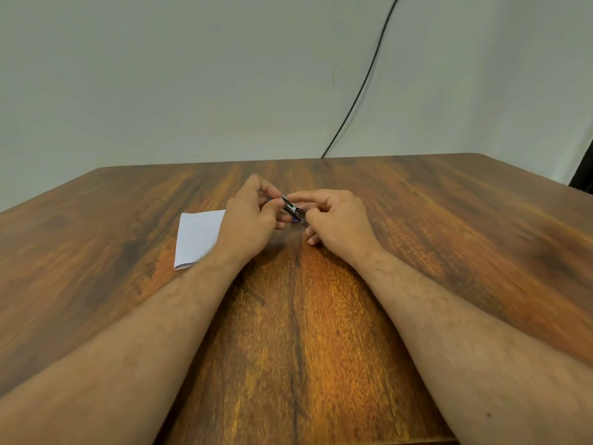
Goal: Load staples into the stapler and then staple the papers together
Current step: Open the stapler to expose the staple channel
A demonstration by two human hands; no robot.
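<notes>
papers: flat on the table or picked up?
Flat on the table. The papers lie on the wood left of the hands; the left hand and right hand both hold the stapler, and the left forearm covers the papers' near corner.

Two bare forearms reach in from the near edge, with no sleeve, watch, bracelet or ring showing anywhere back from the grip. Both forearms carry sparse dark hair, thickest just behind each wrist, and the right forearm has a small dark mole far back from the grip, close to the elbow. The left hand (248, 216) and right hand (337, 220) are ungloved, with short, unpainted nails.
</notes>
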